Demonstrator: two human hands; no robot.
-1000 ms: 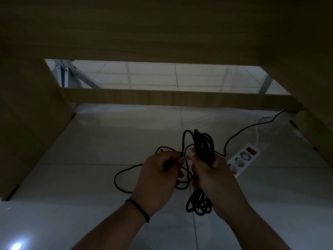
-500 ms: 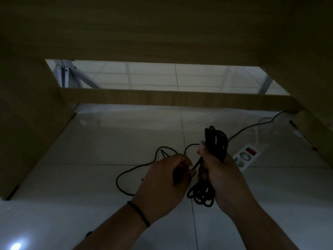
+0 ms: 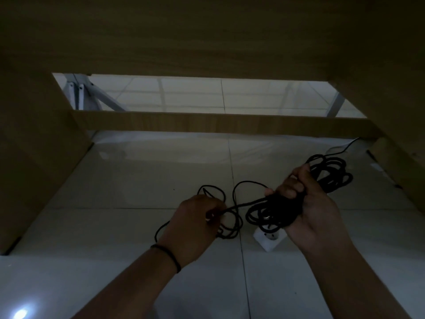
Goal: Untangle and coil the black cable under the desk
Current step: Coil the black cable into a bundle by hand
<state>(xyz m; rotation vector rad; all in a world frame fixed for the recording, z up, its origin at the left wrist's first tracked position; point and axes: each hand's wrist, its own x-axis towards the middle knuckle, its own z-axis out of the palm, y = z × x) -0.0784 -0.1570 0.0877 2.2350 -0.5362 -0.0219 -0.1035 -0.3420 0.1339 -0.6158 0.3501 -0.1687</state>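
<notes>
Fingers (image 3: pixel 291 187) of right hand (image 3: pixel 308 203) curl around a thick bundle of black cable (image 3: pixel 276 210), gripping it mid-bundle; thumb side faces the camera. Loops stick out both ends of the grip: one fan up and right past the hand, another hangs down-left below the palm. Bundle is held off the floor (image 3: pixel 115 192), under the desk (image 3: pixel 207 31).

Left hand (image 3: pixel 195 224) pinches a single strand of the same cable, fingers curled tight on it near the thumb tip. That strand runs taut-ish from the pinch across to the bundle. Hands are near each other but apart.

More loose cable lies on the floor just behind and below the left hand: a few open loops, one arc trailing out left. Thin cable run goes from the bundle's far side toward the right rear corner of the desk.

White power strip (image 3: pixel 270 239) sits on the floor right below the bundle, partly hidden by it. Dark band (image 3: pixel 169 256) on the left wrist. Wooden crossbar (image 3: pixel 218 124) spans the back, white metal frame (image 3: pixel 78 93) beyond it at left. Lighting is dim, fine detail on the cable tangle can't be resolved.
</notes>
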